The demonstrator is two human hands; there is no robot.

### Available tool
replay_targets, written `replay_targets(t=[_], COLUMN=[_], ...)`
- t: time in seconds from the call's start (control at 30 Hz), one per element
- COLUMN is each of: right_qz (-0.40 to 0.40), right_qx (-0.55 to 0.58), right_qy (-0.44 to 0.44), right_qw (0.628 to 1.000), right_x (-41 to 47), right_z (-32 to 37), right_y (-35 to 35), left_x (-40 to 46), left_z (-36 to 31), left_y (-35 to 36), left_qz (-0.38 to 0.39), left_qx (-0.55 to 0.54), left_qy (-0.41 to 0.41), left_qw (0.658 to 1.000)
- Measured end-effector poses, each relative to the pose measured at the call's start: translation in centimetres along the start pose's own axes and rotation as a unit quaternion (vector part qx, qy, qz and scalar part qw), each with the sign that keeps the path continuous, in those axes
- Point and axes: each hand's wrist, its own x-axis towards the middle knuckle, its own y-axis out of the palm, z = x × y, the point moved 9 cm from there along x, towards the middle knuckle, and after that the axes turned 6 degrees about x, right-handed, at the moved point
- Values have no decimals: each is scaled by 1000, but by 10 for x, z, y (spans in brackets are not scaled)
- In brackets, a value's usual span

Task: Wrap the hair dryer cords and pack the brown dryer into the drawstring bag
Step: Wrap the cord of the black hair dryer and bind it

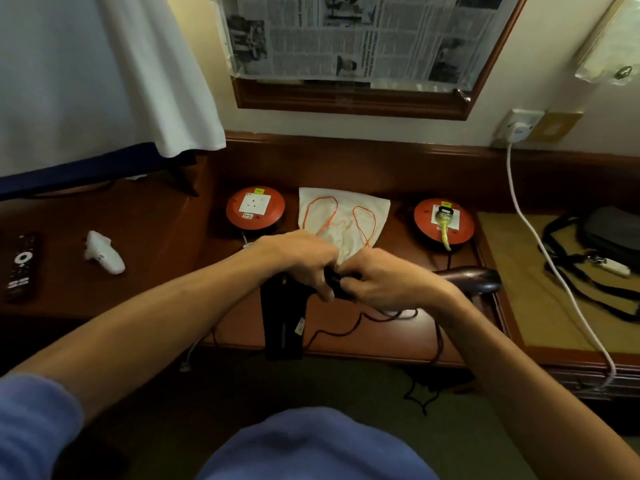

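A black hair dryer (pixel 282 323) hangs over the desk's front edge, its upper part gripped by my left hand (pixel 301 259). My right hand (pixel 377 280) meets the left and pinches the dryer's dark cord (pixel 341 329), which trails in loose loops across the desk and down to the floor. The brown dryer (pixel 474 277) lies on the desk just right of my right hand. The white drawstring bag (pixel 341 213) with orange strings lies flat behind my hands.
Two red round socket reels (pixel 255 207) (pixel 444 220) flank the bag; the right one has a plug in it. A remote (pixel 21 266) and crumpled white tissue (pixel 104 252) lie left. A black strap bag (pixel 602 251) and white cable (pixel 540 244) lie right.
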Motion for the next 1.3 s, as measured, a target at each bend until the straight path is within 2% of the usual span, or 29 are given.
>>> replay_targets(t=[0.1,0.2,0.27,0.37,0.4,0.47,0.6,0.7,0.77,0.83,0.93,1.03,1.17,1.3], right_qz=[-18,-69,-90,-112,-126,-137,-76,-51,-66,-66,-43,-26,66,123], right_qx=[80,200,168,18,9,78,263,337,325,268,215,172,149,163], right_qy=[28,46,53,75,74,60,47,62,77,47,24,-19,-23,-14], right_qw=[996,976,980,991,989,986,960,938,940,960,975,985,986,979], right_x=[-9,-24,-30,-37,-39,-40,-26,-10,6,23,32,27,5,-21], right_z=[-1,-8,-9,-17,-20,-25,-44,-68,-81,-80,-63,-34,0,18], right_y=[13,14,20,35,38,44,79,98,90,70,39,12,8,18], left_x=[4,-2,-2,-3,-5,-11,-31,-46,-52,-53,-49,-42,-42,-46], left_z=[35,41,45,68,75,82,69,36,9,-13,-29,-14,10,35], left_y=[-3,-2,1,0,0,0,-13,-21,-20,-12,9,16,17,11], left_qz=[4,12,10,-13,-15,-15,-31,17,60,104,151,118,109,65], left_qx=[-100,-216,-214,-184,-175,-183,-292,-317,-289,-247,-162,-97,-172,-188], left_qy=[-24,8,-1,-58,-71,-73,-21,46,85,101,77,-1,-29,-57], left_qw=[995,976,977,981,982,980,956,947,952,958,972,988,979,978])
